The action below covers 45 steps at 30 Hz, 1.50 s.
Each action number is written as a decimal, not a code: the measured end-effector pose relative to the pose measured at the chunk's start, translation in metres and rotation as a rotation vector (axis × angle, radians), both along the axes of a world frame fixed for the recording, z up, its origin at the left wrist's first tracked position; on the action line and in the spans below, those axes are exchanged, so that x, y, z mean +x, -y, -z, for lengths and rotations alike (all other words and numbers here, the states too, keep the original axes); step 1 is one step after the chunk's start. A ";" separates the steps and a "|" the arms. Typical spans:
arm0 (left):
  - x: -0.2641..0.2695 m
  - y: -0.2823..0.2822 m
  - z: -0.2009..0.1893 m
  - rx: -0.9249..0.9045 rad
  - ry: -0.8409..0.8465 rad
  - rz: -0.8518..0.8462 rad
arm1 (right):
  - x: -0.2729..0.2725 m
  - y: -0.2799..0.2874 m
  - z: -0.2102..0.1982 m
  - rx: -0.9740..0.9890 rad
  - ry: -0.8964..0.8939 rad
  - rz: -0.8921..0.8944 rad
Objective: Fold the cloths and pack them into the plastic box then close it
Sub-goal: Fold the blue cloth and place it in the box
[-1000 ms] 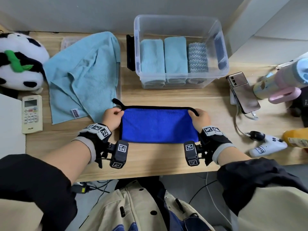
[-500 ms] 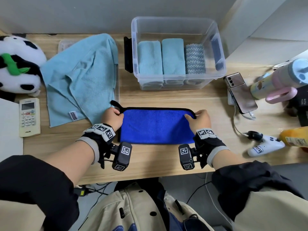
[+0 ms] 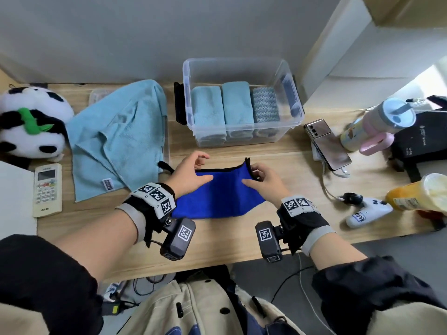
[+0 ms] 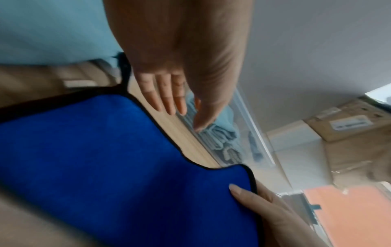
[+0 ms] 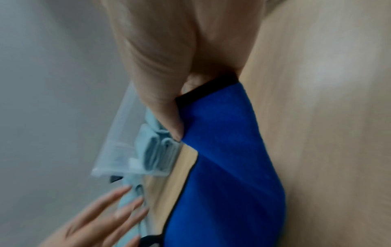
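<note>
A blue cloth (image 3: 217, 197) with black edging lies half folded on the wooden desk (image 3: 217, 245). My right hand (image 3: 263, 180) pinches its right end and holds that end lifted over toward the left; the same cloth (image 5: 228, 150) shows under my thumb in the right wrist view. My left hand (image 3: 191, 175) hovers with straight fingers above the cloth's (image 4: 95, 150) left part and holds nothing. Behind stands the clear plastic box (image 3: 290, 119), open, with three folded cloths (image 3: 235, 103) side by side. A light blue cloth (image 3: 118, 139) lies unfolded at the left.
A panda plush (image 3: 31, 122) and a remote (image 3: 47, 189) sit at the far left. On the right are a phone (image 3: 326, 143), a tumbler (image 3: 377, 124), a white game controller (image 3: 365, 211) and an orange bottle (image 3: 416, 197). A clear lid (image 3: 99, 95) lies under the light blue cloth.
My right hand has lifted the cloth's right end and carried it leftward, folding it. My left hand has let go of the left end and risen, fingers spread.
</note>
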State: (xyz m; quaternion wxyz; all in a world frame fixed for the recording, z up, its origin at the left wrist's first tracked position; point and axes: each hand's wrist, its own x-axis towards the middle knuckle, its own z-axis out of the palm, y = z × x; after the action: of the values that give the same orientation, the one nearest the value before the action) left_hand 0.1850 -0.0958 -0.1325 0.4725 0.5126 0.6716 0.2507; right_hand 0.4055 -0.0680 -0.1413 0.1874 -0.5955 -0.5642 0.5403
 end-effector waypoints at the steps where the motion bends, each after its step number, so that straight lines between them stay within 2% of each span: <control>1: 0.005 -0.003 -0.012 0.031 0.044 0.104 | -0.005 -0.002 -0.009 0.021 -0.032 -0.064; 4: 0.015 -0.014 -0.044 0.081 0.087 0.302 | -0.016 -0.004 -0.043 0.025 -0.107 -0.230; 7: 0.015 -0.021 -0.062 0.103 0.125 0.312 | -0.019 -0.007 -0.071 0.053 -0.151 -0.294; 12: 0.008 -0.020 -0.078 0.080 0.171 0.261 | -0.007 -0.015 -0.089 0.121 -0.102 -0.183; 17: -0.001 -0.016 -0.079 0.141 0.173 0.146 | 0.011 -0.012 -0.084 0.074 0.003 -0.124; 20: -0.009 -0.014 -0.079 0.113 0.194 0.115 | 0.016 -0.009 -0.080 0.129 0.027 -0.044; 25: -0.018 -0.014 -0.080 0.082 0.184 0.009 | 0.005 -0.008 -0.093 0.235 -0.151 0.130; 31: -0.019 -0.027 -0.105 0.206 0.218 -0.065 | -0.007 -0.024 -0.121 0.375 -0.231 0.167; 35: -0.018 -0.035 -0.134 0.290 0.350 -0.089 | -0.012 -0.033 -0.152 0.458 -0.368 0.176; 38: -0.021 -0.033 -0.147 0.315 0.487 -0.098 | -0.011 -0.032 -0.167 0.445 -0.478 0.144; 42: -0.027 -0.020 -0.129 0.260 0.461 -0.018 | -0.002 -0.018 -0.157 0.305 -0.509 0.010; 45: -0.029 0.002 -0.091 0.100 0.365 0.091 | 0.006 0.001 -0.123 0.142 -0.355 -0.053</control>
State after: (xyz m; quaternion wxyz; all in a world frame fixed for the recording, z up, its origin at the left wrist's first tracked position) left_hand 0.1558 -0.0974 -0.0411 0.5713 0.5114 0.5374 0.3512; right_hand 0.4113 -0.0688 -0.0187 0.3113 -0.4612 -0.5744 0.6004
